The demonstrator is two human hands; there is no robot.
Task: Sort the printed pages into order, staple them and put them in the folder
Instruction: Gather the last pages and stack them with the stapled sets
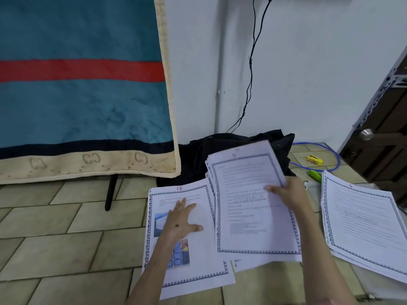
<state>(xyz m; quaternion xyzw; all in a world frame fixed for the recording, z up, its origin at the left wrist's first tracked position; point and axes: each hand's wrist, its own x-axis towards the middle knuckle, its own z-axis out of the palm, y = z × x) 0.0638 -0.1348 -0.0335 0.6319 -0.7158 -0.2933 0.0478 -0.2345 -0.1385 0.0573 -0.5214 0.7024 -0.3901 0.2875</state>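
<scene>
Printed pages with a blue patterned border lie on the tiled floor in three groups. The page numbered 15 [198, 267], with two pictures on it, lies at the left, and my left hand [181, 221] rests flat on it with fingers spread. In the middle, my right hand [288, 194] grips the right edge of a bundle of several pages [253, 216], lifted and tilted, its top sheet numbered 11 and reading STORAGE. A third stack [361, 225] lies at the right. A green stapler [315, 175] sits behind that stack. No folder shows.
A teal blanket with a red stripe [83, 89] hangs on a stand at the left. A black bag [220, 150] lies against the white wall, with a black cable above it. A blue cable loop [334, 157], a yellow object [315, 160] and a brown door [383, 133] are at the right.
</scene>
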